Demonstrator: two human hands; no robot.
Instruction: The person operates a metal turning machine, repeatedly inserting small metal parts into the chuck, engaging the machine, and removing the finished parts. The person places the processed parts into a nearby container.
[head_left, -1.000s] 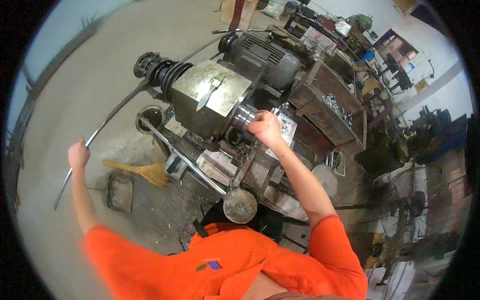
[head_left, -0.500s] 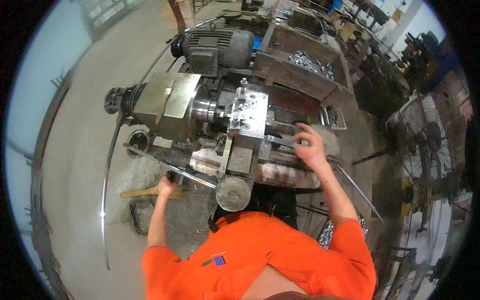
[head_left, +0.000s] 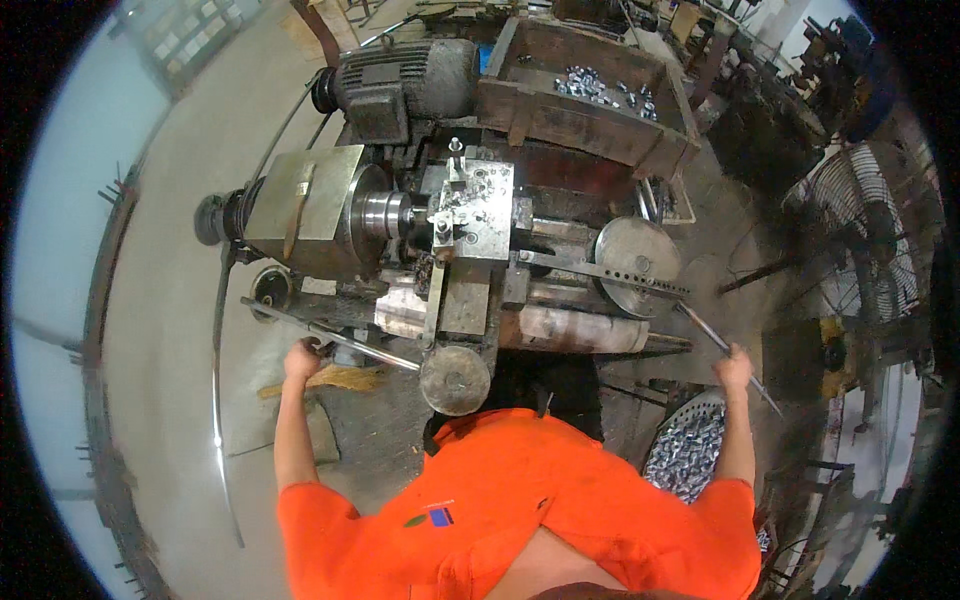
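Observation:
A lathe-like machine stands before me, its steel tool block (head_left: 485, 210) facing the round chuck (head_left: 382, 214). At the right, my right hand (head_left: 735, 367) is closed around a long metal lever (head_left: 705, 328), which slants outward past a round disc (head_left: 640, 262). My left hand (head_left: 302, 360) is closed at the machine's left front, by a small dark piece; what the fingers hold is mostly hidden. Just above that hand, a bare metal rod (head_left: 350, 343) runs to a round handwheel (head_left: 455, 380).
Shiny small metal parts lie in a wooden box (head_left: 590, 140) behind the machine and in a perforated basket (head_left: 685, 450) at my right. A motor (head_left: 400, 85) sits at the back. A straw broom (head_left: 345, 378) lies below my left hand; a fan (head_left: 860, 225) stands far right.
My right hand has gone from above the perforated bar down and right onto the lever, closing on it. My left hand has shifted slightly left. The whole view has moved a little.

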